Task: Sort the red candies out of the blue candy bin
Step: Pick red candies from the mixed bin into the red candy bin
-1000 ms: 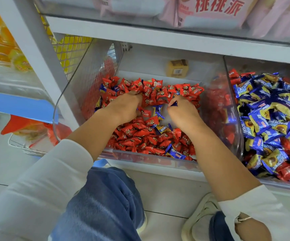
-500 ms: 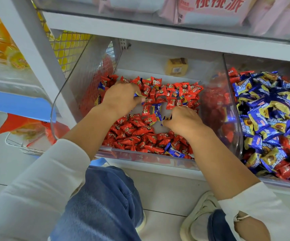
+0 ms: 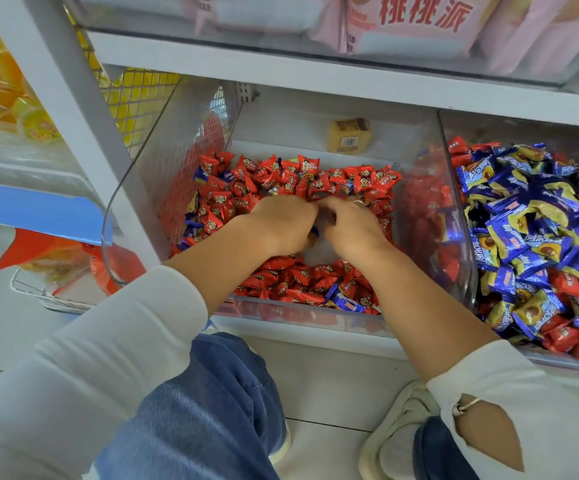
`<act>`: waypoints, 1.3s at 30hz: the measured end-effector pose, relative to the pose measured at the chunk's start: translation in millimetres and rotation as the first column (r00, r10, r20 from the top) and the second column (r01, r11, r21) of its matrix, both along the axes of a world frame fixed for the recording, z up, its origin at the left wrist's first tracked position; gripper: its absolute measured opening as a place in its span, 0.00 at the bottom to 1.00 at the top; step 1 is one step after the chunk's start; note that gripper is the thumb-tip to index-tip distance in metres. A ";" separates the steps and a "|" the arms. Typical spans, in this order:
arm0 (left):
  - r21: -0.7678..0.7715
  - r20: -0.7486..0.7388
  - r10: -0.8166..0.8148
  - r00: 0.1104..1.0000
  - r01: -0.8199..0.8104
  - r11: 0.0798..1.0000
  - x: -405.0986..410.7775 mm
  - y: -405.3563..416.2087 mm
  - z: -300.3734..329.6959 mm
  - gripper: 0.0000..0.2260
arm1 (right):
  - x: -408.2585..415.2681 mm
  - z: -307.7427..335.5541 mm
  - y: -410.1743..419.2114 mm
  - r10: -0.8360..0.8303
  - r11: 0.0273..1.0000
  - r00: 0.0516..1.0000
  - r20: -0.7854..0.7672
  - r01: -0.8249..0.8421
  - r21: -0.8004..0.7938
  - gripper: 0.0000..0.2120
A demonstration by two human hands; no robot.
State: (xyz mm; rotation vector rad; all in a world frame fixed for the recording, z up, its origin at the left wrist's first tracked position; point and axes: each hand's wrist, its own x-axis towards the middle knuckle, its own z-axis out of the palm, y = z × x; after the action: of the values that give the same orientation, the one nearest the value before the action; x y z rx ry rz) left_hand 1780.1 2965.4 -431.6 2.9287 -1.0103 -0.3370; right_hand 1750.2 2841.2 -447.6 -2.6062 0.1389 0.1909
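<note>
Red candies [image 3: 291,278] in clear bin [image 3: 316,311], both hands meeting, left [image 3: 283,225], right [image 3: 350,228]

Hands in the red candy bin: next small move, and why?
Probably lift the right hand out toward the blue bin on the right. Both hands meet mid-bin, the left hand beside it, with a blue wrapper edge between them. What either hand holds can't be seen.
</note>
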 end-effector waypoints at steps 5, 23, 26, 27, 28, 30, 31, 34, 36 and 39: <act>0.106 0.002 0.092 0.996 -0.091 0.990 -1.5 6.8 -2.7 0.15 | -4.5 -7.5 4.6 0.170 0.978 0.983 -0.071 -0.177 -0.106 0.23; -0.446 -0.241 0.222 0.945 -0.311 0.839 -17.8 46.2 37.2 0.05 | -42.3 69.8 -10.4 0.334 0.862 0.801 -0.497 -0.473 -0.181 0.19; -0.470 -0.229 0.331 0.916 -0.402 0.786 -9.3 73.0 46.0 0.06 | -51.7 57.9 -13.5 0.329 0.840 0.760 -0.561 -0.507 -0.194 0.15; -0.444 -0.224 0.353 0.908 -0.418 0.792 -6.5 81.5 48.5 0.08 | -53.2 53.2 -12.9 0.324 0.840 0.761 -0.562 -0.505 -0.200 0.12; -0.396 -0.210 0.358 0.910 -0.414 0.819 -4.2 88.5 50.0 0.11 | -54.8 49.2 -11.9 0.322 0.836 0.763 -0.561 -0.508 -0.210 0.09; -0.284 -0.150 0.333 0.931 -0.363 0.887 -3.4 97.3 53.1 0.13 | -57.2 43.1 -9.6 0.340 0.820 0.769 -0.541 -0.524 -0.230 0.03; -0.223 -0.111 0.317 0.942 -0.335 0.916 -4.1 99.3 54.5 0.13 | -57.7 41.7 -9.2 0.356 0.815 0.770 -0.530 -0.533 -0.227 0.04; 0.052 -0.004 0.295 0.955 -0.294 0.954 -5.8 101.7 55.2 0.10 | -57.6 46.1 -10.0 0.394 0.822 0.793 -0.466 -0.530 -0.208 0.09; 0.248 0.040 0.307 0.951 -0.307 0.919 -7.9 99.7 54.2 0.06 | -55.4 49.5 -12.4 0.393 0.848 0.835 -0.385 -0.491 -0.198 0.13; 0.437 0.034 0.297 0.954 -0.282 0.854 -11.4 93.0 45.4 0.08 | -51.0 47.0 -15.3 0.346 0.891 0.895 -0.282 -0.407 -0.200 0.12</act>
State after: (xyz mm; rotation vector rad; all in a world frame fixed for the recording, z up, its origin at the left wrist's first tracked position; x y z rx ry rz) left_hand 1768.6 3058.5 -386.1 3.3909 -0.5194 -0.6798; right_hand 1699.2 2825.9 -400.6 -2.8345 -0.2887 0.6704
